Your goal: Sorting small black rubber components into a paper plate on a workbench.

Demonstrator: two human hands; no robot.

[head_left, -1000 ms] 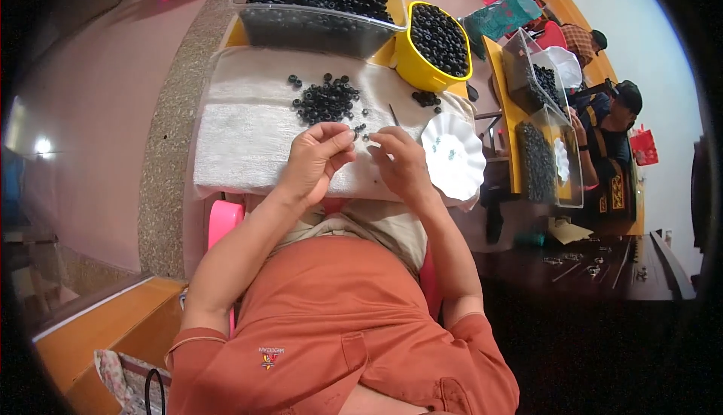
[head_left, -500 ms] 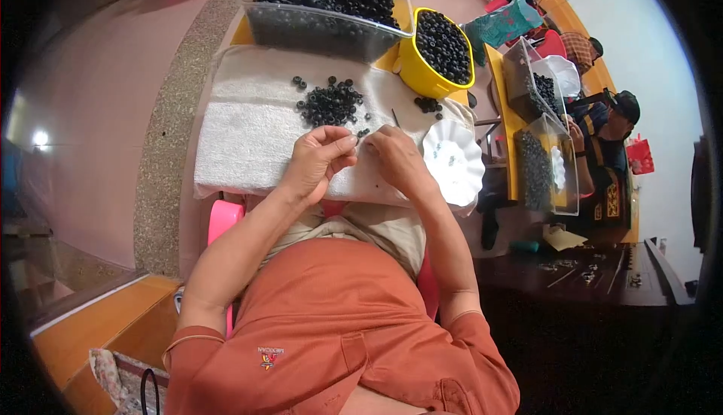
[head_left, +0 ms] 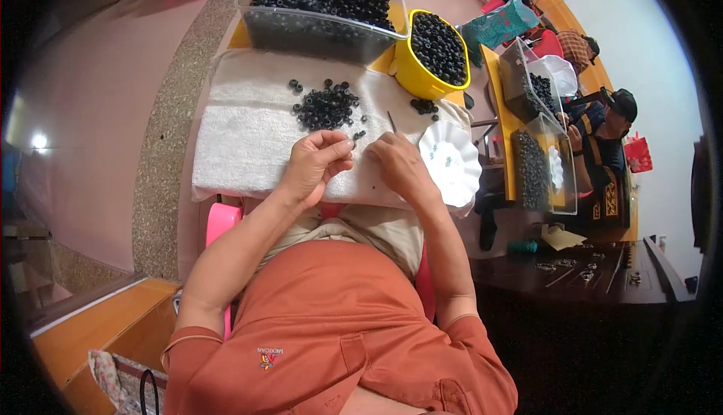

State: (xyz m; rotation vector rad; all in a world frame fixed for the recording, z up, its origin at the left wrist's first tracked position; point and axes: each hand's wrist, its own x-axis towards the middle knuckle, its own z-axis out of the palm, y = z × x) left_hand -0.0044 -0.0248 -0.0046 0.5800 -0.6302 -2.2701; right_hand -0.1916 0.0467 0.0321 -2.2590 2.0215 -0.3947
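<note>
Over the near part of a white towel (head_left: pixel 237 140), my left hand (head_left: pixel 312 165) pinches a small black round part between thumb and forefinger; the fingers mostly cover it. Close by on its right, my right hand (head_left: pixel 403 166) has its fingers closed around a thin dark tool (head_left: pixel 392 121), whose end sticks out beyond the knuckles. Just past the fingertips lies a pile of small black ring-shaped parts (head_left: pixel 325 106), with a few strays around it. A white scalloped dish (head_left: pixel 459 181) beside my right hand holds some tiny greenish bits.
A clear plastic bin (head_left: pixel 316 27) full of black parts stands at the towel's far edge, next to a yellow tub (head_left: pixel 422 80) of the same. A person (head_left: pixel 602 129) sits at the right by more clear bins (head_left: pixel 535 170). A dark table (head_left: pixel 572 272) fills the lower right.
The gap between my two hands has widened slightly, the right fingertips drawing a little back from the left. The pile and the dish keep their places on the towel.
</note>
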